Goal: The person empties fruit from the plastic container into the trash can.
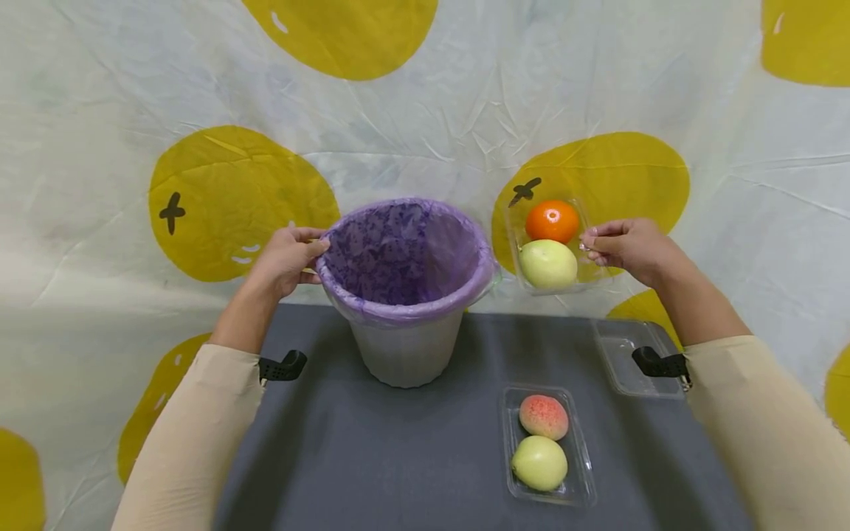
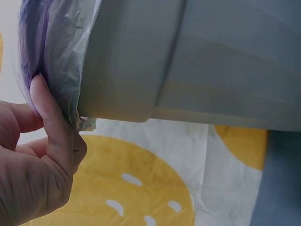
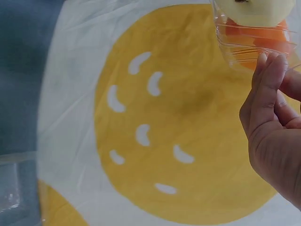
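A trash bin (image 1: 406,346) stands on the table, lined with a purple plastic bag (image 1: 488,276) folded over its rim. At the rim's left side my left hand (image 1: 287,259) pinches the bag-covered edge between thumb and fingers; the left wrist view shows this hand (image 2: 47,150) against the bag. Up to the right of the bin, my right hand (image 1: 631,249) pinches the right edge of a clear plastic tray (image 1: 524,284) in the air. In this tray are an orange fruit (image 1: 552,221) and a pale yellow-green fruit (image 1: 548,264). Its underside appears in the right wrist view.
On the dark grey table (image 1: 372,457), a second clear tray (image 1: 579,494) holds a reddish peach (image 1: 544,417) and a pale yellow-green fruit (image 1: 539,463). Another clear tray (image 1: 624,354) lies near the right back edge, beneath the right forearm. A patterned cloth (image 1: 425,125) hangs behind.
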Motion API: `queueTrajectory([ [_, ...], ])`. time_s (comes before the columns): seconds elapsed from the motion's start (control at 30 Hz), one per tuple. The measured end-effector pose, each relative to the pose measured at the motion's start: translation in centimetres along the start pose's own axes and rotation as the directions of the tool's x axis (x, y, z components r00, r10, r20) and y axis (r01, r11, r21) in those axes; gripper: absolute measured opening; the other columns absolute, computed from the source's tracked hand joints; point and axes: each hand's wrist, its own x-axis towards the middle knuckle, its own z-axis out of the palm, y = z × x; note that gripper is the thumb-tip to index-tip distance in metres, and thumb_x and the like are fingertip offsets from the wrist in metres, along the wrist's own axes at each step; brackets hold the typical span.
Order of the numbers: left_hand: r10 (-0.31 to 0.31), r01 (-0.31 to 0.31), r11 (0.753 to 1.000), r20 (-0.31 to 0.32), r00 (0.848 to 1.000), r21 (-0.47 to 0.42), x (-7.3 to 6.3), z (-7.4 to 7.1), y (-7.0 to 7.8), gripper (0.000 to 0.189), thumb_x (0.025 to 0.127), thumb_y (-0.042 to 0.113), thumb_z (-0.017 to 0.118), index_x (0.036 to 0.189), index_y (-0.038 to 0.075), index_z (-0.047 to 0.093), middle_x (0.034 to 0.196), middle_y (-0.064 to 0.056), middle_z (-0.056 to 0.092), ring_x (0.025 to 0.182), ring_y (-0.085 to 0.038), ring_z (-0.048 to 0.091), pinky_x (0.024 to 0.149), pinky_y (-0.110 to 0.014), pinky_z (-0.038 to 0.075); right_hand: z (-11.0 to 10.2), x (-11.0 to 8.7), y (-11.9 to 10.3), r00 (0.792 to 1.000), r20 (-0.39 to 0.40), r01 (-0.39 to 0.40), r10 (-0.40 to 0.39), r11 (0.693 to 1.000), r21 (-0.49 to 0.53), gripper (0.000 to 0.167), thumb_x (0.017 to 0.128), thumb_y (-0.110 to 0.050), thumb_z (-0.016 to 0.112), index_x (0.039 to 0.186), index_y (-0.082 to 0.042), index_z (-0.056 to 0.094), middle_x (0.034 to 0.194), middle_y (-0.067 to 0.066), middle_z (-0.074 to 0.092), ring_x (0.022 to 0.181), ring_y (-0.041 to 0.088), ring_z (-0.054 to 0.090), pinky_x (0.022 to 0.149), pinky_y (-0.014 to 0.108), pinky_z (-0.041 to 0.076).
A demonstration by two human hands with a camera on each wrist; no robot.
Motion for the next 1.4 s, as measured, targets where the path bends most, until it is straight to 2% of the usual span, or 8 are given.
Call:
queueTrajectory([
  [0.13,0.001,-0.001,1.0,0.01,1.0,-0.006,0.0,0.1,-0.2,0.05,0.109,0.021,0.054,0.156,0.008,0.045,0.11,-0.006,0.059,0.069,-0.011,0.06,0.06,-0.025,0.059,0.2,0.3,-1.5,1.0,0.003,-0.003,0.003,1.0,-0.004,0.012,0.101,-0.018,0.067,0.107,-0.011,0.075,0.089,-0.007,0.074,0.076,0.008,0.068,0.077,0.021,0.061],
  [0.37,0.001,-0.001,1.0,0.008,1.0,-0.023,0.0,0.0,-0.2,0.05,0.109,0.021,0.053,0.157,0.008,0.045,0.11,-0.006,0.059,0.069,-0.01,0.06,0.059,-0.025,0.059,1.2,0.8,-4.1,0.999,0.003,0.04,-0.04,0.998,-0.045,0.014,0.101,-0.018,0.068,0.106,-0.009,0.076,0.088,-0.006,0.075,0.074,0.01,0.067,0.075,0.02,0.061],
  [0.6,-0.003,0.002,1.0,-0.007,1.0,-0.017,0.1,0.0,-0.2,0.049,0.109,0.02,0.053,0.155,0.007,0.046,0.11,-0.006,0.059,0.069,-0.011,0.061,0.059,-0.025,0.059,2.1,1.4,-6.2,0.999,0.012,0.048,-0.048,0.998,-0.05,0.016,0.099,-0.021,0.07,0.107,-0.008,0.075,0.09,-0.004,0.074,0.075,0.01,0.066,0.074,0.019,0.06],
  [0.93,0.008,-0.008,1.0,-0.007,1.0,0.0,0.1,-0.1,-0.3,0.049,0.109,0.02,0.053,0.155,0.007,0.046,0.115,-0.008,0.058,0.069,-0.011,0.061,0.059,-0.025,0.059,4.2,2.4,-8.7,0.997,0.076,0.022,-0.024,0.999,0.028,0.012,0.099,-0.015,0.07,0.091,-0.014,0.079,0.088,-0.001,0.073,0.073,0.011,0.064,0.072,0.018,0.059],
  [1.17,0.013,-0.013,1.0,0.002,1.0,-0.011,0.2,0.0,-0.2,0.049,0.109,0.02,0.053,0.156,0.006,0.045,0.113,-0.006,0.058,0.068,-0.01,0.061,0.059,-0.025,0.059,6.4,3.0,-9.9,0.994,0.107,0.027,-0.038,0.995,0.101,0.013,0.099,-0.008,0.067,0.094,-0.006,0.079,0.086,0.001,0.074,0.071,0.012,0.064,0.07,0.018,0.059],
  [1.4,0.012,-0.012,1.0,0.011,1.0,-0.007,0.2,0.0,-0.2,0.05,0.109,0.02,0.053,0.156,0.005,0.045,0.116,-0.007,0.057,0.069,-0.009,0.061,0.06,-0.025,0.059,8.7,4.0,-10.4,0.988,0.133,0.049,-0.074,0.982,0.181,0.014,0.099,-0.002,0.066,0.091,-0.002,0.077,0.081,0.004,0.074,0.066,0.011,0.064,0.064,0.017,0.058],
])
